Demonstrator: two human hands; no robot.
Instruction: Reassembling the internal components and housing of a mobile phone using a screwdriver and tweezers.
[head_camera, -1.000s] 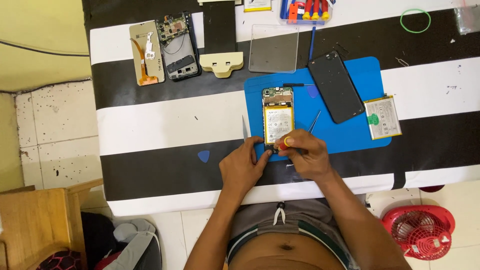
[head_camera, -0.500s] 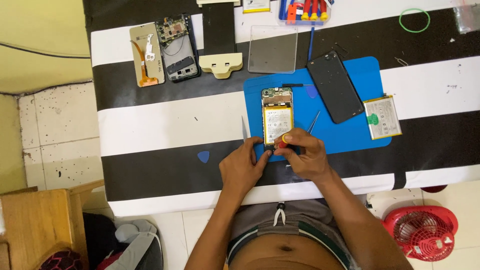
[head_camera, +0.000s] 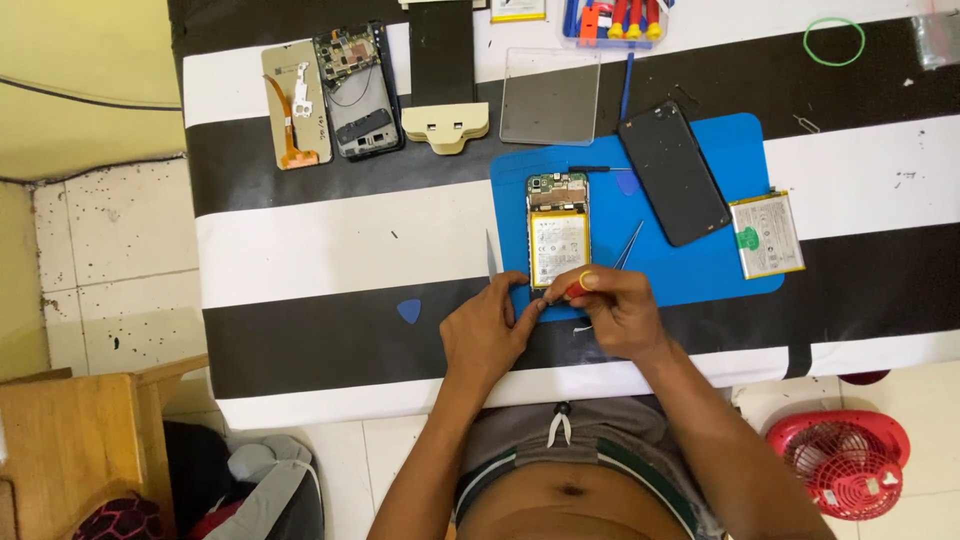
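An opened phone (head_camera: 558, 232) with its battery and circuit board exposed lies on a blue mat (head_camera: 690, 270). My left hand (head_camera: 488, 330) steadies the phone's near end with its fingertips. My right hand (head_camera: 612, 308) grips a small screwdriver with a red and yellow handle (head_camera: 578, 287), its tip at the phone's bottom edge. A black back cover (head_camera: 673, 185) and a loose battery (head_camera: 765, 234) lie to the right on the mat.
On the black and white striped table (head_camera: 300, 260) lie tweezers (head_camera: 628, 246), a blue pick (head_camera: 408, 311), another opened phone (head_camera: 355, 92), a clear plate (head_camera: 549, 96), a screwdriver set (head_camera: 615, 18) and a green band (head_camera: 833, 41). A red fan (head_camera: 838, 462) stands on the floor.
Both hands stay at the phone's near end; the right hand has shifted slightly with the screwdriver.
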